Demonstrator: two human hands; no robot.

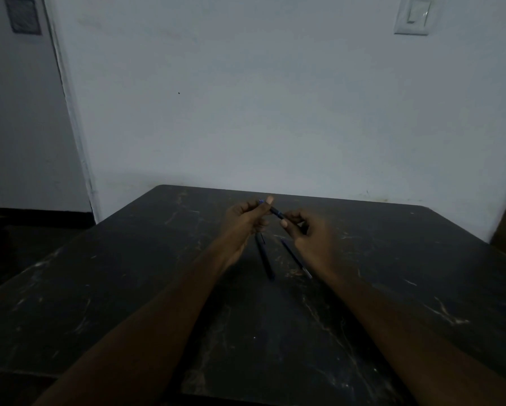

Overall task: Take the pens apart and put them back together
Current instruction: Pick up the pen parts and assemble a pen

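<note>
Table nearest carries a dark barrel and thin refill; beyond, left hand and right hand pinch a pen by its ends, raised above. Light, stiff, likely slippery; grip both ends firmly.

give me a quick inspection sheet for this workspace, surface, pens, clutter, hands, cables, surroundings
surface: dark marbled table, pale veins and scuffs
job's things: held pen above the table; dark barrel and thinner piece lie on the table below it, apart; too dim to identify the parts
clutter: nothing seen
grippers: left hand and right hand each pinch one end of the held pen
cables: nothing seen
surroundings: pale wall, light switch, door at left
</note>
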